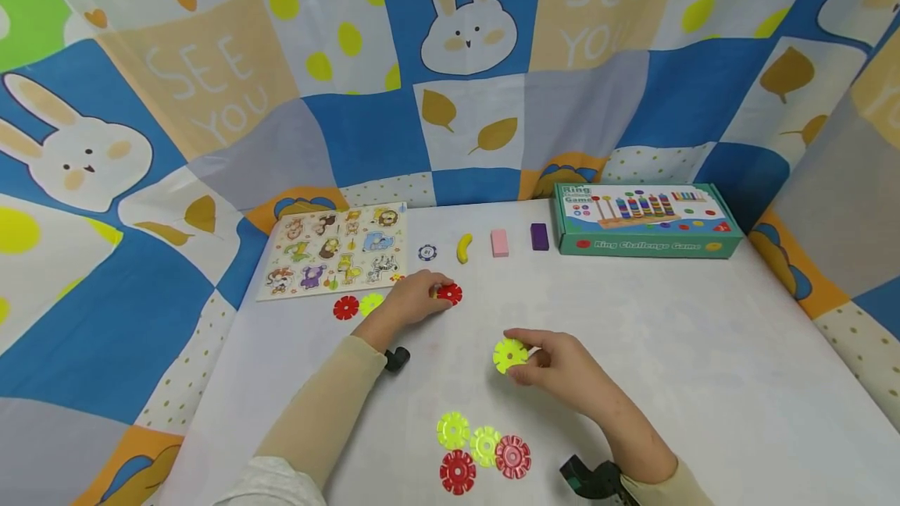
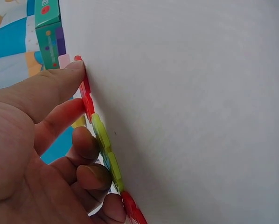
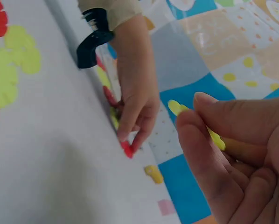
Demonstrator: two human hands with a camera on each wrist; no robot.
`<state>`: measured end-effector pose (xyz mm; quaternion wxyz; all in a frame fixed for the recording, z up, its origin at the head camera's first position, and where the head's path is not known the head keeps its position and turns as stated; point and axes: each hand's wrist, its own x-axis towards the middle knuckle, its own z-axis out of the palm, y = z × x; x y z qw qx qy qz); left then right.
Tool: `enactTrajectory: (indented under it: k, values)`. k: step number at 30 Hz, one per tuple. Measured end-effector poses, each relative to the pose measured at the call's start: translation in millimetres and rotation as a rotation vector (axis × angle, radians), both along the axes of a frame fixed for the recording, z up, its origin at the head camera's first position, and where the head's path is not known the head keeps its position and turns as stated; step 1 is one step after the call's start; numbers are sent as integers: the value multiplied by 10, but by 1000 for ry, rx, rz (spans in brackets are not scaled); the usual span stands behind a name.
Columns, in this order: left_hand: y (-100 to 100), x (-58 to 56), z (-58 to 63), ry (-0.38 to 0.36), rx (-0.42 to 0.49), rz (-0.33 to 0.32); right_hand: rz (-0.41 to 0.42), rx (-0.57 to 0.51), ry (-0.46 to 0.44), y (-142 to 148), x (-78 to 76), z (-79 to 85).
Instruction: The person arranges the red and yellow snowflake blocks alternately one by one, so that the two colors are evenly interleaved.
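My left hand (image 1: 416, 297) pinches a red notched flower disc (image 1: 450, 293) at the table surface; in the left wrist view the thumb lies against its edge. Another red disc (image 1: 345, 308) and a yellow-green disc (image 1: 370, 304) lie in line to the left, the row partly hidden by that hand. Off the table, my right hand (image 1: 562, 365) holds a yellow-green flower disc (image 1: 509, 355) between thumb and fingers. Closer to me lies a loose cluster of discs: a yellow-green one (image 1: 453, 430), another yellow-green one (image 1: 485, 446), a dark red one (image 1: 458, 472) and a red one (image 1: 513, 457).
An animal picture board (image 1: 333, 250) lies at the back left. Along the back stand a blue-white chip (image 1: 427, 253), a yellow banana-shaped piece (image 1: 464, 248), a pink block (image 1: 499, 243), a purple block (image 1: 539, 236) and a green game box (image 1: 647, 221). Patterned cloth (image 1: 478, 131) hangs behind.
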<state>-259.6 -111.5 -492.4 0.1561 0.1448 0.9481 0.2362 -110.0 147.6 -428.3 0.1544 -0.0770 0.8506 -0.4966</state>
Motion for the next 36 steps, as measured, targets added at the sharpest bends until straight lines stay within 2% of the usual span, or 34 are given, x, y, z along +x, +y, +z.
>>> enactTrajectory:
  k: [5, 12, 17, 24, 30, 36]
  values:
    - [9, -9, 5, -1, -11, 3, -116, 36, 77, -70, -145, 110]
    - [17, -15, 4, 2, -18, 1, -136, 67, 197, -157, -421, 107]
    - [18, -14, 6, 3, -18, 0, -138, 138, 181, -234, -720, -68]
    - [13, -13, 4, -4, -10, -19, -115, 208, 92, -370, -1110, -475]
    - [3, -18, -20, -6, -4, -24, -108, 281, 134, -448, -1262, -733]
    - [-10, -24, -19, -4, -1, -21, -181, 307, 160, -431, -1334, -823]
